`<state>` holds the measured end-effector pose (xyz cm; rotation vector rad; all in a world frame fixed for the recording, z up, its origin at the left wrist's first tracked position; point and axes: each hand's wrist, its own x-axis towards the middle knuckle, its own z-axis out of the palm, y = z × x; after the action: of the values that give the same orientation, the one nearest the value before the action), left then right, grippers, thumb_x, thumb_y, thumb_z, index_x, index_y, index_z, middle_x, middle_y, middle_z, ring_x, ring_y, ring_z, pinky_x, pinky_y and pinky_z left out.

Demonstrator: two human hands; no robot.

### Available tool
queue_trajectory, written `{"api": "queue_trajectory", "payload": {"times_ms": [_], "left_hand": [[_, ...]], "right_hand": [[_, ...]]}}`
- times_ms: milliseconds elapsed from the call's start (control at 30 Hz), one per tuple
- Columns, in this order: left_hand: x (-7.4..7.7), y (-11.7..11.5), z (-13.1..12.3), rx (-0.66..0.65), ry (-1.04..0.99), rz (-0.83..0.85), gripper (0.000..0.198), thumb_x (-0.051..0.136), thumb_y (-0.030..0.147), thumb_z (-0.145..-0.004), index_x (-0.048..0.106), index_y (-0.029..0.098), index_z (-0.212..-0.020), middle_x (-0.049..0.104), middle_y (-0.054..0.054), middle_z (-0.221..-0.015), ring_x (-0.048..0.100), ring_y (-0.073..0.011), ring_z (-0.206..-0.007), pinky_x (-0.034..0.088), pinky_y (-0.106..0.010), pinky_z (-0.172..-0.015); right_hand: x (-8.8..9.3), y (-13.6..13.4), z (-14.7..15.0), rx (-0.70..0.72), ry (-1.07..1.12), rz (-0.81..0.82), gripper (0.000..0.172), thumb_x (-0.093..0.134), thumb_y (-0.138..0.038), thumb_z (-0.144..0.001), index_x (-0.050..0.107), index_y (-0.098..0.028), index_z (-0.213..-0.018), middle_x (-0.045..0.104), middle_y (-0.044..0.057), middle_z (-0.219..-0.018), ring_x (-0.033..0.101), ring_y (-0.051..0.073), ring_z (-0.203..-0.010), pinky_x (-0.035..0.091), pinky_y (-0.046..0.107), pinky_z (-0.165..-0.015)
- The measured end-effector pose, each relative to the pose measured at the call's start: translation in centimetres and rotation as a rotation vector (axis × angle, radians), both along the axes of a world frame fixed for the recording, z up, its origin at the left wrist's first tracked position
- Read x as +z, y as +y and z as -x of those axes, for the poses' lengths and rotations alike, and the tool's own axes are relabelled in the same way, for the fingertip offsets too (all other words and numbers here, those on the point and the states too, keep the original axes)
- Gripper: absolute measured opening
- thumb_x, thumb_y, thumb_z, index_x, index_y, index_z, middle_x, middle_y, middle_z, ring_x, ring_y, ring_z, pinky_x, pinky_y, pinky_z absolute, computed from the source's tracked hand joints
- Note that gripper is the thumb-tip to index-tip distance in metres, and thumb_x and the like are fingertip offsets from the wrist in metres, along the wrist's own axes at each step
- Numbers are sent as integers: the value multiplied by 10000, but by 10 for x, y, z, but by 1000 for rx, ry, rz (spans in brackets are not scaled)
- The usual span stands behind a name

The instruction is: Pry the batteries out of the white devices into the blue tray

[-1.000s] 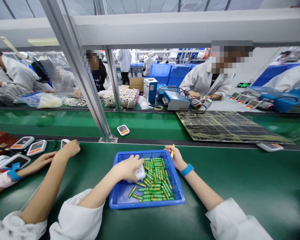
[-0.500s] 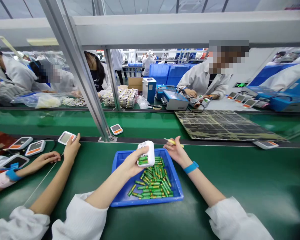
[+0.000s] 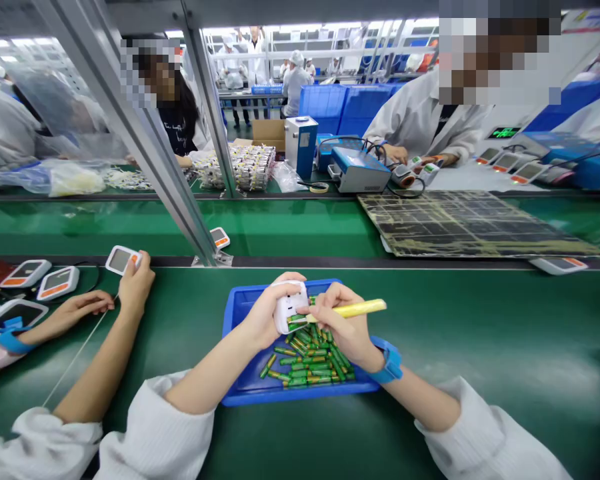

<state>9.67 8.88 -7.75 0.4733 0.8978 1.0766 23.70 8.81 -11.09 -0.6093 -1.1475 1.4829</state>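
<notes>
Over the blue bin [image 3: 250, 399] my left hand [image 3: 267, 310] is closed around a small white plastic device [image 3: 286, 308], its battery side turned up. Green batteries show in the device's lower edge. My right hand [image 3: 347, 327], with a blue wrist strap, grips a slim yellow-handled pointed tool [image 3: 360, 308]. The tool's thin tip is at the batteries in the device; whether it touches them I cannot tell. Many loose green batteries [image 3: 315, 365] lie in the bin below both hands.
To the left, a co-worker's hands [image 3: 135, 283] hold a white-and-orange display device [image 3: 123, 260] and a thin cord. More such devices [image 3: 57, 283] lie beside them. A metal post [image 3: 180, 207] stands ahead. A dark gridded panel [image 3: 475, 223] spans the belt at right.
My right hand has come leftward over the bin, bringing the yellow-handled tool to the white device. The device has turned slightly in my left hand. The camera view has tilted down.
</notes>
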Motion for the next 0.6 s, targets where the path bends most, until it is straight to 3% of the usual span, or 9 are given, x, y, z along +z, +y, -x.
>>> {"api": "queue_trajectory", "payload": {"times_ms": [100, 267, 467, 600], "left_hand": [[1, 1, -1, -7, 9, 19, 255, 660, 189, -609, 593, 178, -855, 585, 14, -653, 545, -101, -546, 440, -196, -510], [0, 1, -2, -19, 31, 36, 315, 672, 196, -573, 583, 177, -874, 671, -30, -851, 608, -131, -679, 480, -230, -616], [-9, 1, -3, 5, 231, -23, 304, 672, 202, -600, 589, 188, -892, 636, 5, -824, 547, -82, -647, 397, -188, -578], [-12, 0, -4, -22, 188, 42, 356, 691, 224, -587, 577, 189, -922, 624, -1, -789, 554, -105, -658, 404, -213, -600]], "right_hand": [[-2, -1, -2, -7, -30, -12, 264, 725, -201, -780, 503, -210, -639, 505, -85, -516, 427, 70, -445, 591, 385, -773], [-3, -3, -4, -58, -128, -25, 276, 719, -242, -779, 483, -211, -638, 497, -69, -545, 444, 87, -480, 577, 352, -704], [-7, -9, -7, -101, -339, -167, 315, 659, -257, -825, 428, -210, -616, 481, -40, -588, 471, 116, -573, 532, 330, -687], [-8, -7, -9, -78, -226, -140, 309, 661, -272, -826, 424, -216, -635, 458, -61, -562, 423, 99, -516, 540, 333, -673]]}}
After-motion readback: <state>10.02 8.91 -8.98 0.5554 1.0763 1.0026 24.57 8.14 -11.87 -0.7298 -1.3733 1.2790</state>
